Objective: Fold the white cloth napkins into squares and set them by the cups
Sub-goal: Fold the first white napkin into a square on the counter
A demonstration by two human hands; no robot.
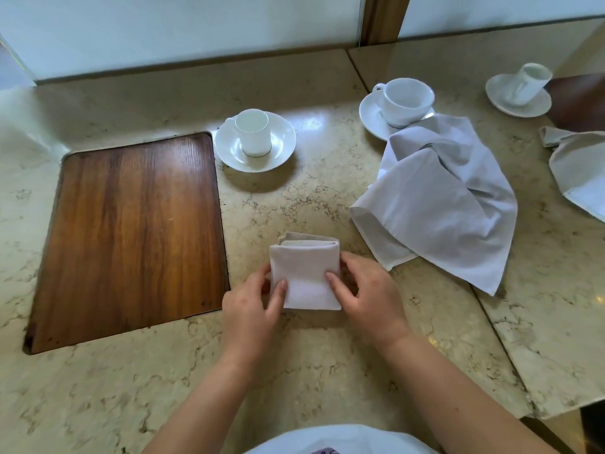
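I have the folded napkin [304, 273] lying on the tabletop [327, 198] at the centre of my view, already a small square, with looser layers peeking out along its 12 o'clock edge. My left hand [252, 306] pinches its 9 o'clock edge, thumb on top and fingers curled at the side; my right hand [366, 286] has the same kind of grip on the 3 o'clock edge, thumb pressing the top face. Both grips are closed lightly on cloth, nothing else.

The risks as I judge them: those upper layers are not lined up, so if I lift by the side edges alone the stack could slide apart or spring open, and the square is lost. Pinching only the top ply would do the same.

The nearest cup [253, 132] stands on its saucer [255, 142] at 11 o'clock from the napkin, well apart, just beside the wooden inlay [131, 237]. Carrying the napkin up there, a careless wrist could knock the cup, which looks tall and narrow enough to tip.

At 2 o'clock an unfolded napkin [438, 198] sprawls, its far corner touching the saucer of a second cup [407, 99]; tugging it later could drag that saucer. Another loose napkin [579, 168] and a third cup [528, 83] sit at the 3 o'clock edge.
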